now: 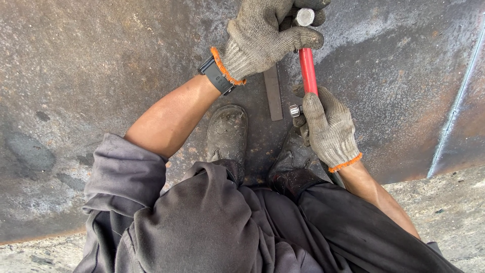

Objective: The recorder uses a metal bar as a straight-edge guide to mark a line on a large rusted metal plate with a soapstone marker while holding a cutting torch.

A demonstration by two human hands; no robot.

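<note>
Nearest the camera are the person's grey work trousers (212, 222) and rolled grey sleeves, and just beyond them two dusty boots (228, 132) planted on a large, rust-stained steel plate (101, 76) that fills most of the view; a strip of concrete floor (454, 202) shows along the plate's near edge.

Just past the right boot, the right hand (328, 126), in a grey knit glove with an orange cuff, is clenched round the lower end of a red-handled tool (308, 71). A small bright metal stub (294, 110) sticks out beside that hand; whether it belongs to the tool cannot be told. Left of the red handle, touching the plate, lies a flat dark metal bar (273, 93), narrow and straight, held by neither hand.

Farther along the handle, the left hand (265, 38), gloved alike and wearing a dark wristwatch (217, 76), is closed over the tool's upper end, where a bright metal head (304, 16) shows between the fingers.

The tool looks stiff and fairly heavy, weighted toward its metal head, so a two-handed hold as here, one hand low on the shaft and one near the head, seems sound. The painted shaft is probably smooth; the knit gloves should give grip. The bar looks rigid, thin and sharp-edged, best lifted by its long sides.
</note>
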